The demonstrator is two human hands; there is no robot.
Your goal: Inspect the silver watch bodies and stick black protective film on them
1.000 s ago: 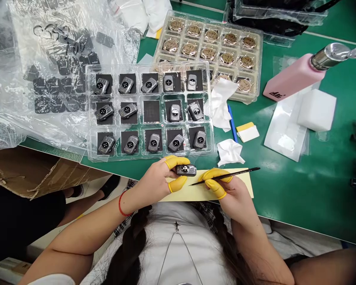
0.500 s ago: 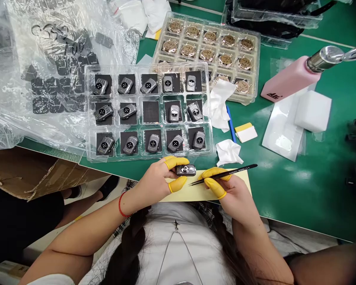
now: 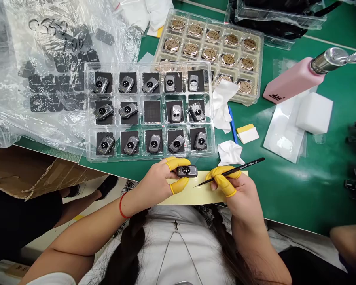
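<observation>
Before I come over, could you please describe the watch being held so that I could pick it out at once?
On the green table, find the clear tray of dark watches. Just in front of it, by the pale yellow sheet, the left hand grips the held watch between yellow-covered fingertips. Unlike its look-alikes lying in compartments, this one is outside the tray.

Grey watch case (image 3: 187, 171), sensor side up, in left hand (image 3: 157, 178); black tweezers (image 3: 237, 169) slanted in right hand (image 3: 241, 192).

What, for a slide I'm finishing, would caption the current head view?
Left hand holding a dark watch, right hand holding black tweezers, near a clear tray of similar watches.
</observation>
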